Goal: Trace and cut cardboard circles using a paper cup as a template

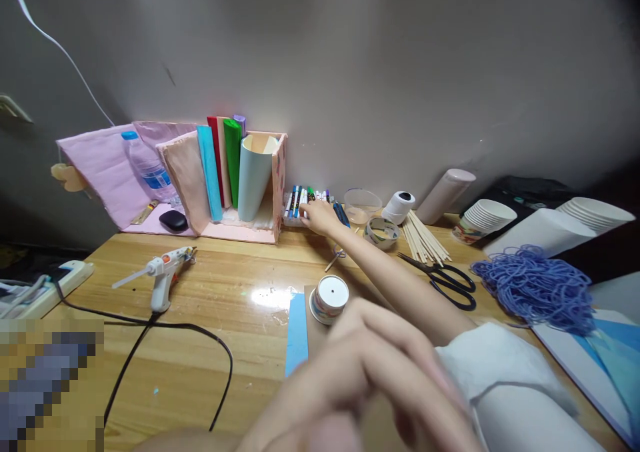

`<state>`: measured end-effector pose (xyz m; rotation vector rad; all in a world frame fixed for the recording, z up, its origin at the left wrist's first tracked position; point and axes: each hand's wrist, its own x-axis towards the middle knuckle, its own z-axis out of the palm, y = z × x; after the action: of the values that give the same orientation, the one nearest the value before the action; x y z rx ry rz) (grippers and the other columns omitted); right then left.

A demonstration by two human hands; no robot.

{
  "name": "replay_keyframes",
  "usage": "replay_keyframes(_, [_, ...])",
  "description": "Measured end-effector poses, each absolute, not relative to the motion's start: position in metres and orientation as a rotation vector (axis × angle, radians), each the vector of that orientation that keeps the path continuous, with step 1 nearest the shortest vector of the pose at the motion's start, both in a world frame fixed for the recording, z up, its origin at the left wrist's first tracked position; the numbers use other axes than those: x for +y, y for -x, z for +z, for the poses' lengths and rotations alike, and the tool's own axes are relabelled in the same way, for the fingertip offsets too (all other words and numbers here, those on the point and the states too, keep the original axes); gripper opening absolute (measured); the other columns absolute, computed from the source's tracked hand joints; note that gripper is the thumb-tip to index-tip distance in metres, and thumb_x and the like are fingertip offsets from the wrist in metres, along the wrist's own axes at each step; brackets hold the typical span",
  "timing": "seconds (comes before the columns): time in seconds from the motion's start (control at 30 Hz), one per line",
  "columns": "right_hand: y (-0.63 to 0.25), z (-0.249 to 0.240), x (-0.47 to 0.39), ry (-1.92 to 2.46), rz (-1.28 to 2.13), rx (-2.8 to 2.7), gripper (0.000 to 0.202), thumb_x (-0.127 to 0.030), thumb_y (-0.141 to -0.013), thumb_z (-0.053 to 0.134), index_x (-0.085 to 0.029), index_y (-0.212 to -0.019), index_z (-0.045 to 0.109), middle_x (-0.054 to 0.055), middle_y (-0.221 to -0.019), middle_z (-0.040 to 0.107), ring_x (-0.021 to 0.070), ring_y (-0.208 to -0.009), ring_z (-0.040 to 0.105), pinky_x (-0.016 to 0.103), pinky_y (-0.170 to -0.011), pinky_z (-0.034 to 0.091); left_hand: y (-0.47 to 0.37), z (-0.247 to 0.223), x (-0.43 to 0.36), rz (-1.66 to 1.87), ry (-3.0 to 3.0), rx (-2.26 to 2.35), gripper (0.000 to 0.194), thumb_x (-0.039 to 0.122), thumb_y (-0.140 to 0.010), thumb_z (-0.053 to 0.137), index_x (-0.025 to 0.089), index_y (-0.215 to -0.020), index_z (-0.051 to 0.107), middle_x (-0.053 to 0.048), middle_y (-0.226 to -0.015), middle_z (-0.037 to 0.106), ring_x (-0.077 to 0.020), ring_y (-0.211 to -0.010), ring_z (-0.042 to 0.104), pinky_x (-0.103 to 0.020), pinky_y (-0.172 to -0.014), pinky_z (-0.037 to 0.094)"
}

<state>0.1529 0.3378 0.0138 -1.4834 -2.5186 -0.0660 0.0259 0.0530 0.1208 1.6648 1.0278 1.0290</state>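
Note:
My right hand point(320, 217) reaches to the back of the table, its bent fingers pinching a marker in the clear box of markers point(313, 193). Close to the camera, my left hand point(370, 372) is large and blurred, its fingers bent; whether it holds anything is hidden. Just beyond it, an upside-down paper cup point(332, 292) with a small hole in its base stands on a brown board point(315, 335) beside a blue sheet point(297, 335).
Left are a glue gun point(163, 282), black cable point(200, 327) and power strip point(75, 282). A pink holder point(280, 192) with rolled paper stands behind. Right are tape point(381, 233), sticks point(425, 239), scissors point(450, 282), stacked cups point(483, 222) and purple cord point(537, 289).

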Motion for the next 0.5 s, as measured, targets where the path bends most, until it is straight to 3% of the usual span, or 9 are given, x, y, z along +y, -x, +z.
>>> replay_keyframes(0.2, [-0.136, 0.014, 0.334, 1.688, 0.011, -2.368, 0.019, -0.024, -0.087, 0.050, -0.017, -0.099, 0.065, 0.016, -0.098, 0.069, 0.0295, -0.095, 0.062, 0.039, -0.082, 0.041, -0.039, 0.097, 0.075, 0.969, -1.518, 0.978, 0.014, 0.033, -0.089, 0.045, 0.027, -0.094, 0.057, -0.004, -0.094, 0.057, -0.0213, -0.093, 0.053, -0.035, -0.083, 0.042])
replay_keyframes(0.5, [-0.145, 0.018, 0.332, 1.754, 0.242, -2.019, 0.017, -0.020, -0.082, 0.050, -0.017, -0.097, 0.058, 0.012, -0.095, 0.069, 0.0260, -0.086, 0.064, 0.032, -0.070, 0.045, -0.019, 0.100, 0.058, 0.943, -1.671, 1.053, 0.013, 0.028, -0.092, 0.042, 0.028, -0.092, 0.055, -0.002, -0.092, 0.054, -0.0188, -0.091, 0.051, -0.030, -0.081, 0.039])
